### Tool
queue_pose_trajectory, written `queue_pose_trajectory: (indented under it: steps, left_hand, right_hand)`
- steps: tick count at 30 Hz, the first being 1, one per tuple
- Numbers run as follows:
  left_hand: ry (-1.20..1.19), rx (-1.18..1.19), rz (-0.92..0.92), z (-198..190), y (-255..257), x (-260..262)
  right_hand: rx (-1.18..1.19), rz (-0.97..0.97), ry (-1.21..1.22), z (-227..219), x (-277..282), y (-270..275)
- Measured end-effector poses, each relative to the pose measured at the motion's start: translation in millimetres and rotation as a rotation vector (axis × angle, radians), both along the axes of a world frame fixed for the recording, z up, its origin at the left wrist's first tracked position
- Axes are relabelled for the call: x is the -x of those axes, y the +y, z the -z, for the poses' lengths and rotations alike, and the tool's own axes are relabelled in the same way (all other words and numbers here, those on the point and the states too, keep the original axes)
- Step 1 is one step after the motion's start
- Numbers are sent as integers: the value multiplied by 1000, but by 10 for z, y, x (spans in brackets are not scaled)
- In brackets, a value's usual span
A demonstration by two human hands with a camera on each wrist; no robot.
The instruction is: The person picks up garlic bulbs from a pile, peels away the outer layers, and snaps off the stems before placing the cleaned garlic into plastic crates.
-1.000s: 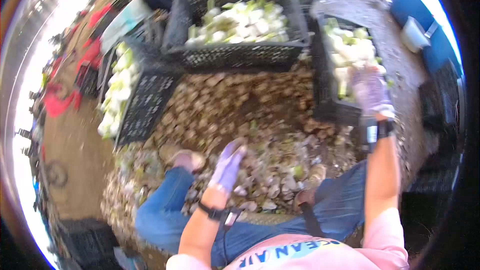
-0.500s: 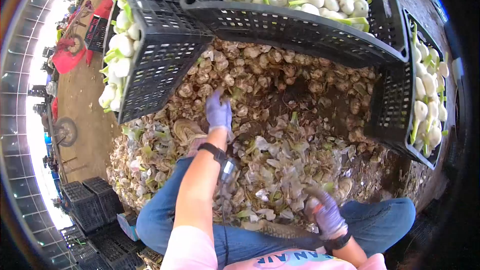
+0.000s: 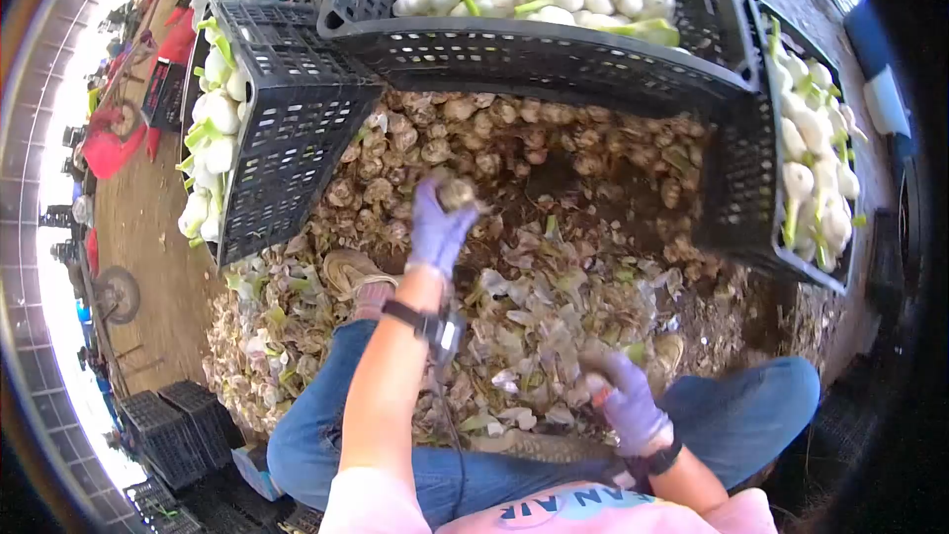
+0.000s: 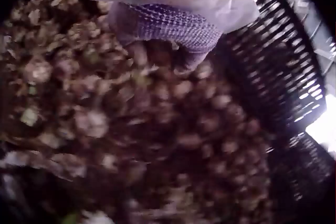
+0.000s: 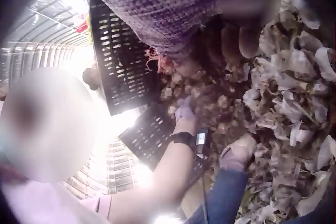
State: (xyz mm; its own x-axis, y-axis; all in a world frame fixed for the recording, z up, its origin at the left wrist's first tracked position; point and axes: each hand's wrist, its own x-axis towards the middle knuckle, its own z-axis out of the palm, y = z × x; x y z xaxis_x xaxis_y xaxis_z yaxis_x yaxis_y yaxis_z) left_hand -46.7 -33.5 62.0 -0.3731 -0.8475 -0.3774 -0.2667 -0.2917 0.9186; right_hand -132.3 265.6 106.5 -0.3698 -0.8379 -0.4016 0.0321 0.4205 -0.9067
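In the head view my left hand [image 3: 440, 227], in a purple knit glove, grips an untrimmed garlic bulb [image 3: 457, 195] with brownish skin. It is over the near edge of a heap of unpeeled garlic bulbs [image 3: 395, 153]. The left wrist view shows the gloved fingers [image 4: 197, 58] bent above blurred bulbs. Low on the right, my right hand [image 3: 633, 405] hovers over a litter of garlic skins [image 3: 534, 336]. Its glove is frayed with reddish threads, and the bare fingertips [image 5: 249, 40] are curled; I cannot tell what they hold.
Black plastic crates surround the heap: a left crate [image 3: 297, 129], a back crate [image 3: 544, 59] and a right crate [image 3: 736, 178], each bearing clean white garlic with green stems. A shoe [image 3: 348, 272] rests among the skins. More black crates [image 3: 178, 435] stand at lower left.
My right hand has come back from the right crate to near my knee. My left hand moved forward to the heap and now holds a garlic bulb. The head view has shifted.
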Motion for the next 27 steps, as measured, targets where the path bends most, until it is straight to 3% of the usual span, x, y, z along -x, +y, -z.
queue_pose_trajectory:
  steps: [1, 3, 4, 5, 7, 8, 10, 11, 13, 17, 19, 21, 22, 23, 25, 27]
  left_hand:
    - [308, -150, 27, -113, 203, -7]
    - [504, -330, 192, -446, 651, -48]
    - [579, -308, 249, -713, 1051, -54]
    - [639, -287, 275, -897, 1328, -95]
    - [626, -194, 315, -1224, 1665, -151]
    - [661, -186, 314, -1267, 1813, -195]
    - [740, -169, 342, -1395, 2049, -265]
    - [743, -158, 352, -1424, 2124, -307]
    - [542, 432, 432, -1418, 2243, -399]
    - [465, 736, 498, -1502, 2380, -537]
    - [499, 692, 523, -1625, 2487, -605]
    - [546, 202, 434, -1700, 2609, -652]
    - [622, 81, 405, -1697, 2637, -657]
    - [617, 82, 405, -1690, 2662, -665]
    - [824, -110, 411, -1668, 2688, -667]
    - [804, -139, 401, -1628, 2697, -681]
  right_hand:
    - [49, 16, 19, 25, -6, -35]
    - [183, 61, 61, -64, -10, -141]
    - [227, 213, 15, -270, -48, -186]
    - [350, 348, -82, -210, -105, -231]
    - [409, 380, -259, -649, -40, -188]
    - [427, 382, -249, -786, -46, -139]
    - [535, 439, -581, -967, -100, -14]
    - [550, 438, -577, -984, -133, 62]
    - [594, 391, -517, -993, -196, 197]
    - [599, 339, -534, -1154, -247, 400]
    - [578, 336, -575, -1207, -229, 477]
    - [566, 232, -532, -1230, -198, 544]
    - [530, 216, -657, -1277, -189, 580]
    - [531, 216, -661, -1279, -190, 611]
    - [478, 212, -584, -1279, -179, 653]
    - [451, 203, -613, -1314, -156, 685]
